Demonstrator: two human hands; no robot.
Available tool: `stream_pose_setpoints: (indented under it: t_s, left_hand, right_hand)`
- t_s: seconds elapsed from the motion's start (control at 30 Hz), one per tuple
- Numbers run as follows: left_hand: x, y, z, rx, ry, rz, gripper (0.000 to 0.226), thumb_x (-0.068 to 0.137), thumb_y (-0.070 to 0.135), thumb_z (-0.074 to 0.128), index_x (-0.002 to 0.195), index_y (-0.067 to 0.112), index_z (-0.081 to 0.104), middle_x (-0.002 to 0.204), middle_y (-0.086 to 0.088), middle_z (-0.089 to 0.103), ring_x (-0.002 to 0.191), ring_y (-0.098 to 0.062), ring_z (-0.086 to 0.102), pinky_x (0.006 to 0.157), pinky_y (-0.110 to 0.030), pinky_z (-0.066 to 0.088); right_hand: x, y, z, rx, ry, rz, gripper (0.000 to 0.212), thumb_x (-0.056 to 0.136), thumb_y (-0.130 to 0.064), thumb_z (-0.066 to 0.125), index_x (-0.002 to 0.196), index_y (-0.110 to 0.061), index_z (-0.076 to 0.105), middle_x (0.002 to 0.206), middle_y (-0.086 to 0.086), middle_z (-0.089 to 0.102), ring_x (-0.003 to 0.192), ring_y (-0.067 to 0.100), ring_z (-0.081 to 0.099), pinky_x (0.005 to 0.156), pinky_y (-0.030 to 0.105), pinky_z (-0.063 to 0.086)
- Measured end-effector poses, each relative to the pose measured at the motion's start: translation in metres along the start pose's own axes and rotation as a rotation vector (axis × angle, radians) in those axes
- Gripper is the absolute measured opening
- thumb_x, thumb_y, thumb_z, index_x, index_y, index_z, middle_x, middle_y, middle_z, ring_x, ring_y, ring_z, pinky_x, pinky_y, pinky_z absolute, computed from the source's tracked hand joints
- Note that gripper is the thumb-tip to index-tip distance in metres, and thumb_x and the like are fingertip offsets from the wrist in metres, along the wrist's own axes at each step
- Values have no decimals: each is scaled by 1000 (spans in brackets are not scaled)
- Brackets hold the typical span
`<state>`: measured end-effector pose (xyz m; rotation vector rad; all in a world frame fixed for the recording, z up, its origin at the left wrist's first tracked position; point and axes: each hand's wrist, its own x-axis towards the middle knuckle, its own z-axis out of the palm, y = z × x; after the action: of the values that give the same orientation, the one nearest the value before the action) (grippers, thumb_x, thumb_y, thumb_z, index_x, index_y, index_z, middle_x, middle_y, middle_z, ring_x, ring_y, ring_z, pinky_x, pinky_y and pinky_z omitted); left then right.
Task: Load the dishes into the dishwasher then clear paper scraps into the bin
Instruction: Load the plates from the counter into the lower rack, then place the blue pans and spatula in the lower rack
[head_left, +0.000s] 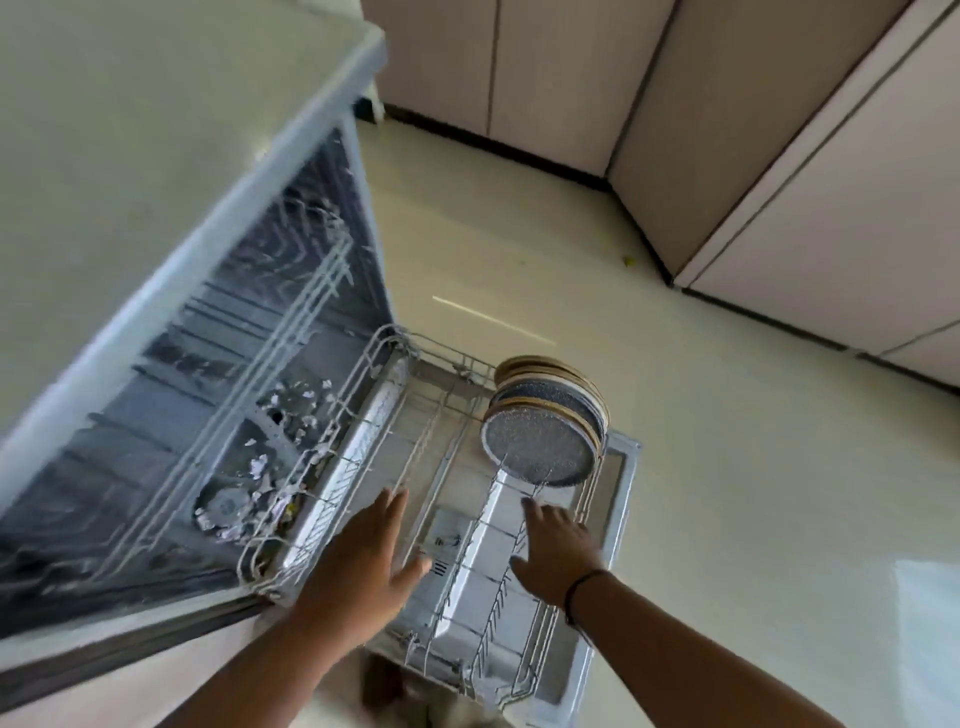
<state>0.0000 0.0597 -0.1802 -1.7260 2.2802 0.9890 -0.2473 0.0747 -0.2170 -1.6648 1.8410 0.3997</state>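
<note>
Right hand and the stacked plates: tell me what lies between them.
In the head view, only white wire rack prongs lie between the open right hand and the upright plates; no other dish is there.

pale glossy floor (675, 415) meets beige cabinet doors (831, 182).

Home kitchen. Open dishwasher (218, 395) under a pale countertop (130, 156) on the left, plates (545, 415) in its pulled-out rack (467, 519). Flat beige cabinet doors (779, 156) far right, cream floor (727, 467).
</note>
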Motion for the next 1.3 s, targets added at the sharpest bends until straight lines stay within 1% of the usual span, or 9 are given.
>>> stream_pose_setpoints:
  t_s: [0.1, 0.27, 0.47, 0.6, 0.73, 0.87, 1.0, 1.17, 1.3]
  left_hand:
    - [-66, -14, -23, 108, 75, 33, 94, 73, 83, 4, 151, 32, -3, 157, 6, -7, 146, -16, 2, 117, -35, 12]
    - [-170, -37, -33, 140, 204, -92, 75, 88, 68, 26, 137, 16, 48, 140, -12, 50, 120, -32, 57, 92, -43, 50]
    - [-345, -46, -13, 22, 443, -358, 71, 86, 59, 39, 146, 22, 34, 150, -1, 35, 135, -25, 42, 106, -39, 37]
    - [-484, -49, 20, 35, 519, -571, 66, 78, 64, 39, 127, 22, 56, 125, -2, 64, 105, -22, 67, 82, -34, 54]
    - [-598, -41, 42, -88, 714, -825, 67, 82, 62, 39, 134, 21, 53, 137, -2, 55, 121, -23, 57, 99, -36, 44]
    - [-673, -34, 59, -181, 894, -1047, 84, 78, 69, 19, 151, 28, 20, 158, 3, 20, 145, -16, 18, 116, -30, 11]
    - [-729, -30, 59, -216, 1019, -1253, 94, 69, 74, 10, 151, 30, 16, 158, 7, 18, 146, -11, 14, 111, -19, 2]
    - [-780, -40, 46, -269, 1159, -1504, 74, 89, 65, 40, 150, 29, 20, 157, 5, 24, 144, -14, 21, 117, -30, 16]
    - [-804, -52, 44, -316, 1203, -1648, 69, 90, 60, 44, 148, 27, 26, 154, 4, 30, 140, -16, 29, 114, -33, 26]
  right_hand:
    - [-31, -48, -23, -172, 68, -232, 74, 87, -43, 56, 145, -17, 19, 141, 10, 41, 132, 29, 35, 110, 44, 31]
    - [-81, -123, -50, -384, 148, -528, 78, 88, -45, 54, 150, -18, 14, 150, 12, 31, 141, 33, 21, 115, 47, 22]
    - [-184, -223, -13, -527, 207, -748, 80, 89, -50, 49, 152, -17, 12, 153, 9, 28, 144, 31, 16, 115, 44, 21]
    - [-273, -289, 47, -601, 128, -964, 82, 89, -55, 45, 152, -18, 9, 155, 7, 24, 146, 29, 12, 116, 42, 20]
    - [-367, -363, 91, -656, 94, -1270, 80, 88, -58, 43, 152, -20, 14, 152, 2, 29, 145, 28, 17, 114, 40, 24]
    - [-446, -432, 119, -585, 186, -1570, 78, 77, -61, 43, 141, -16, 43, 133, 4, 54, 129, 32, 46, 100, 42, 45]
    - [-506, -489, 125, -621, 108, -1707, 76, 88, -55, 48, 150, -22, 19, 152, -1, 30, 145, 24, 18, 117, 37, 18]
    - [-546, -548, 129, -633, 116, -1883, 75, 85, -57, 48, 147, -22, 24, 146, -1, 36, 142, 25, 23, 115, 37, 24]
    - [-573, -591, 128, -585, 152, -2049, 67, 84, -53, 49, 140, -21, 32, 137, 3, 46, 130, 24, 36, 109, 35, 32]
